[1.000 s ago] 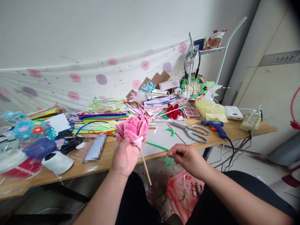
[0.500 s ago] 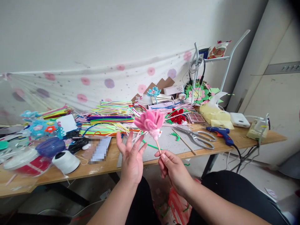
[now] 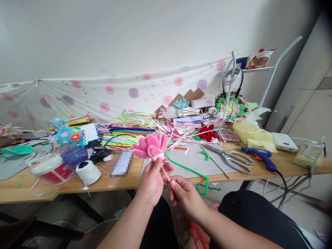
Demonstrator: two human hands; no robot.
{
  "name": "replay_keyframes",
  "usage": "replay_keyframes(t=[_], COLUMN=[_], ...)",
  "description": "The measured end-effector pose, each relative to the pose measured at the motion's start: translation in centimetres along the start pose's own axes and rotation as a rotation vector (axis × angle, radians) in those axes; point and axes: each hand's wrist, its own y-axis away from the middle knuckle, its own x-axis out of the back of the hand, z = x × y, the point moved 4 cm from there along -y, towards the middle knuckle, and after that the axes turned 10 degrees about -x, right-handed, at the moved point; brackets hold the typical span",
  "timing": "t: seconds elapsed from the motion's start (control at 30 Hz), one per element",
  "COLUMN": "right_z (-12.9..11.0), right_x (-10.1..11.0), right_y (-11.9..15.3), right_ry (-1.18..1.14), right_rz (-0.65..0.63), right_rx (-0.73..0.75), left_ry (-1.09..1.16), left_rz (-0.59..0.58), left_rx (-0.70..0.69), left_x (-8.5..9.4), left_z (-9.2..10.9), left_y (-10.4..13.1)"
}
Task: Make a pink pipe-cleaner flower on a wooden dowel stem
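A fluffy pink pipe-cleaner flower [image 3: 151, 145] on a thin wooden stick [image 3: 165, 173] is held up in front of the table edge, its head tilted to the left. My left hand [image 3: 153, 181] is closed around the base of the flower, just under the petals. Lower down, my right hand [image 3: 183, 192] pinches the stick between thumb and fingers. A bent green pipe cleaner [image 3: 185, 168] lies behind my hands and hangs over the table's front edge.
Silver scissors [image 3: 229, 159], a loose stick [image 3: 216, 163] and a blue glue gun [image 3: 259, 155] lie to the right. Bundles of coloured pipe cleaners [image 3: 132, 129] line the back. A white thread spool [image 3: 88, 172] and a blue bowl [image 3: 74, 155] stand left.
My left hand, open with fingers spread before, has closed on the flower's base. The flower has tipped and moved left. The view has turned left, and more of the green pipe cleaner shows.
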Motion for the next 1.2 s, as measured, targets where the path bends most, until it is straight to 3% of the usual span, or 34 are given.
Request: replay_keyframes(t=[0.1,0.23,0.37,0.5,0.63,0.7,0.8,0.9,1.0,1.07,1.2], right_z=[0.5,0.3,-0.2,-2.9,-6.7,-7.5,-6.9,-5.7,-6.4,-8.3,-13.1], right_x=[-0.1,-1.0,-1.6,1.5,5.7,6.1,4.8,3.1,2.9,3.7,5.9], right_y=[-0.4,-0.7,-1.5,-4.4,-11.0,-14.5,-18.4,-20.6,-21.9,-22.6,-23.3], right_ry=[0.033,0.043,0.278,0.816,0.971,1.069,1.210,1.285,1.272,1.213,1.041], right_rz=[0.028,0.087,-0.004,0.107,0.206,0.144,-0.041,-0.196,-0.244,-0.186,0.054], right_rx=[-0.026,0.016,0.050,0.273,0.333,0.365,0.406,0.456,0.516,0.551,0.591], left_ry=[-0.019,-0.055,-0.012,-0.003,0.012,0.000,-0.018,-0.019,-0.007,-0.011,-0.019], left_rz=[0.055,-0.024,0.014,0.026,0.083,0.107,0.133,0.176,0.204,0.212,0.231], left_rx=[-0.067,0.020,0.028,-0.049,-0.052,-0.037,-0.019,-0.004,0.016,0.009,-0.014], left_x=[1.4,2.0,3.0,4.7,6.7,7.4,8.3,9.0,9.6,10.0,10.0], left_z=[0.0,-0.9,-1.1,0.1,0.7,0.5,0.0,-0.4,-0.6,-0.6,-0.3], left_y=[0.5,1.5,0.6,-2.0,-3.9,-4.4,-5.2,-6.0,-6.7,-7.1,-7.7])
